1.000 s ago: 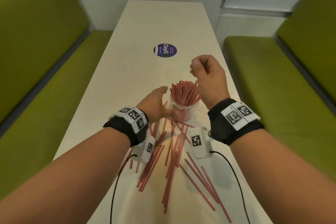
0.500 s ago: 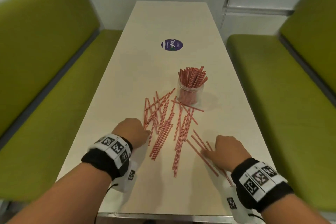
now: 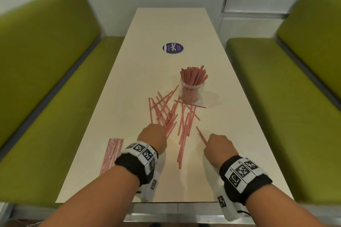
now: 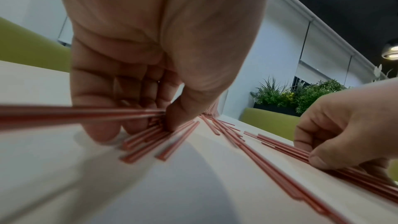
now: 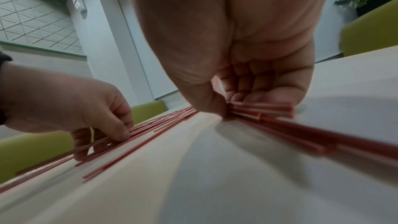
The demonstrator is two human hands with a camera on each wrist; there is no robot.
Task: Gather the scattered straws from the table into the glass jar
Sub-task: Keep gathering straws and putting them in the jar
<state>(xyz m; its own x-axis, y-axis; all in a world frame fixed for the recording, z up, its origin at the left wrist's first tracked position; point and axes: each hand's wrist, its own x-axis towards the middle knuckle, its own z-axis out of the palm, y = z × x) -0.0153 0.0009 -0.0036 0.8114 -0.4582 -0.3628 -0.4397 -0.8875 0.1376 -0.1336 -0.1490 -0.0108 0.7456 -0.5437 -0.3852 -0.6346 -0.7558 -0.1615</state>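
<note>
One glass jar point(image 3: 191, 91) stands right of the frame's centre, packed with more red straws than can be counted. Loose straws point(image 3: 181, 125) lie scattered in the middle of the frame; they overlap, so perhaps thirty or so. One flat packet of straws point(image 3: 111, 153) lies at lower left. One round purple sticker point(image 3: 172, 48) sits above centre on the one table point(image 3: 129, 79). Two green benches point(image 3: 55, 83) flank it. Two hands, left hand point(image 3: 152, 137) and right hand point(image 3: 219, 146), are at the bottom.
</note>
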